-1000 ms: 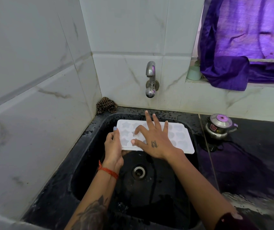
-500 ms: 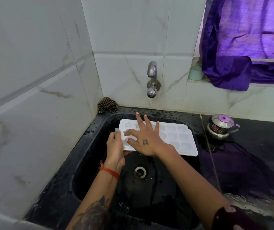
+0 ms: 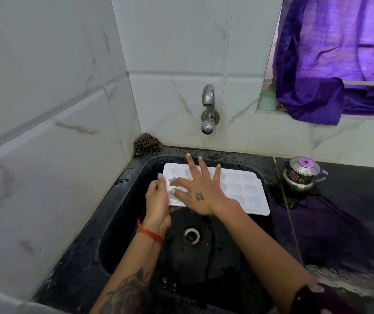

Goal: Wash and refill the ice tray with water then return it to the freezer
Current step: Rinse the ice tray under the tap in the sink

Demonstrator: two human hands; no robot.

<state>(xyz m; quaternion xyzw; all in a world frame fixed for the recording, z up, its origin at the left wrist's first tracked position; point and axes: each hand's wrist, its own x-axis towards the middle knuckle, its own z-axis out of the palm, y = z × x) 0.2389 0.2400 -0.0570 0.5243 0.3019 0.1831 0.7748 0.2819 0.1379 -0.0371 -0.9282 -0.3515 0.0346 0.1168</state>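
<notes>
**White tray under hand-scrub in the sink; tap not seen running**

White plastic, matte and thin-walled, makes up the ice tray (image 3: 238, 189): a flat rectangle with rounded corners and rows of moulded pockets, some star-shaped at the left end. It is held over the far half of the black sink (image 3: 113, 223), directly below the tap (image 3: 208, 109) and beyond the drain (image 3: 191, 235).

The left hand (image 3: 157, 201) grips the tray's left end, fingers curled round the edge with the thumb on top. The right hand (image 3: 200, 191) lies spread across the pockets, fingers straight and splayed, the thumb and forefinger pressing into cavities near the left end; it grasps nothing.

Judgement: the step in hand is rubbing out the pockets. To do it well, fingertips should work into each star point, where residue would lodge, and progress toward the untouched right-hand rows. The left grip should stay firm, as wet, smooth plastic will likely slip and flex. No stream is visible from the tap, though the view may be too coarse to show a thin one; rinsing would require flow.

The sink is dark speckled stone, wet and glossy. Right of the sink stands a small polished steel pot (image 3: 302, 173). A brown checked cloth (image 3: 146, 143) sits bunched at the sink's far-left corner.
</notes>
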